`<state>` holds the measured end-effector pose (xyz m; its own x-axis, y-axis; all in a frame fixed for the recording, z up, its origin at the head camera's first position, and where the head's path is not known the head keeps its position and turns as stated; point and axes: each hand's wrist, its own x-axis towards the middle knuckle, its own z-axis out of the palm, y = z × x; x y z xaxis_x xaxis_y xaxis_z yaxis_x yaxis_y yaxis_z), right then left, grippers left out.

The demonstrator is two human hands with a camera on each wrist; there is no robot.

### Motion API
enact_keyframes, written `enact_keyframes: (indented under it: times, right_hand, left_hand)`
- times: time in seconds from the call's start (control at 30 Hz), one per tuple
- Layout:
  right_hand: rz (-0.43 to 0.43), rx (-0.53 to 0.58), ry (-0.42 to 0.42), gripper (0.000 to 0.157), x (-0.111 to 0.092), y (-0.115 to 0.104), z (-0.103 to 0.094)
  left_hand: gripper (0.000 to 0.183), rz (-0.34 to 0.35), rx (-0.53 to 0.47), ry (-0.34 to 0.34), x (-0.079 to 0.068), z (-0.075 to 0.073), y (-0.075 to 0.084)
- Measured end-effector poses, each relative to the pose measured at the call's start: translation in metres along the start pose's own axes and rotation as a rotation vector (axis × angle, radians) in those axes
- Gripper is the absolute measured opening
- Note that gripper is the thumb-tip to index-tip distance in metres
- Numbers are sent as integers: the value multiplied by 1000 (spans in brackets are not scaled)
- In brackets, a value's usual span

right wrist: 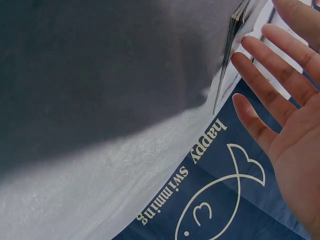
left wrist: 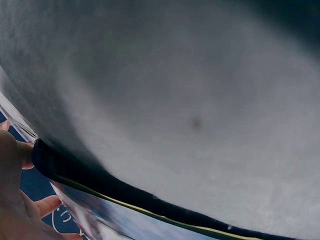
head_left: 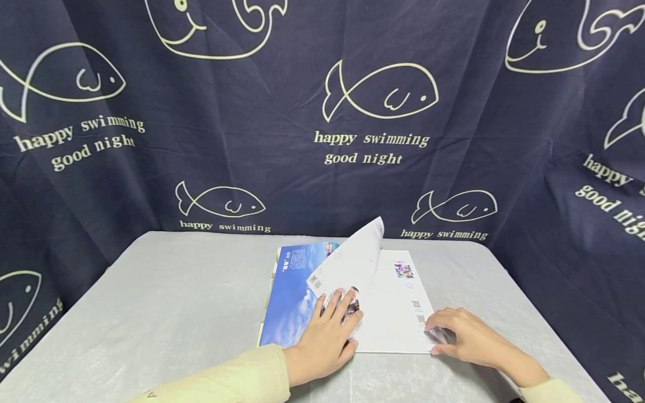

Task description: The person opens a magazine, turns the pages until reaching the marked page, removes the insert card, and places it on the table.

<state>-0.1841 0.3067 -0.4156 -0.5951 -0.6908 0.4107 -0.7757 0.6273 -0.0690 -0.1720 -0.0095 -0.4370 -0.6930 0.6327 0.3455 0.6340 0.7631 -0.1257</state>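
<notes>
An open magazine (head_left: pixel 388 313) lies on the table, with a blue sky picture (head_left: pixel 292 296) on its left page and mostly white print on the right. Between them a white leaf (head_left: pixel 353 257) stands partly raised, its top corner tilted up. My left hand (head_left: pixel 322 338) rests with spread fingers on the lower part of that leaf. At the lower right corner my right hand (head_left: pixel 471 336) holds the page edge between thumb and fingers. In the right wrist view the right hand's fingers (right wrist: pixel 285 75) reach beside the magazine's fanned page edges (right wrist: pixel 235 25).
A grey cloth-covered table (head_left: pixel 176 302) spreads around the magazine. Behind it and at both sides hangs a dark blue curtain (head_left: pixel 292 140) printed with fish outlines and lettering. In the left wrist view the magazine's edge (left wrist: pixel 150 212) borders the grey tabletop.
</notes>
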Motion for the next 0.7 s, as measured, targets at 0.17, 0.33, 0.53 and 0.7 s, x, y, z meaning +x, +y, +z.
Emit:
enact_keyframes:
  times: [0.17, 0.33, 0.53, 0.7]
  right_hand:
    - [9, 10, -6, 27, 0, -1, -3]
    - [-20, 42, 14, 27, 1, -1, -4]
    - [-84, 54, 35, 25, 2, 2, -2]
    - [-127, 51, 44, 24, 1, 4, -1]
  left_hand:
    - [49, -7, -6, -21, 0, 0, -1]
    - [53, -23, 4, -11, -1, 0, 0]
    - [53, -41, -4, -19, -2, -2, 1]
    - [45, -49, -25, -4, -3, -3, 2]
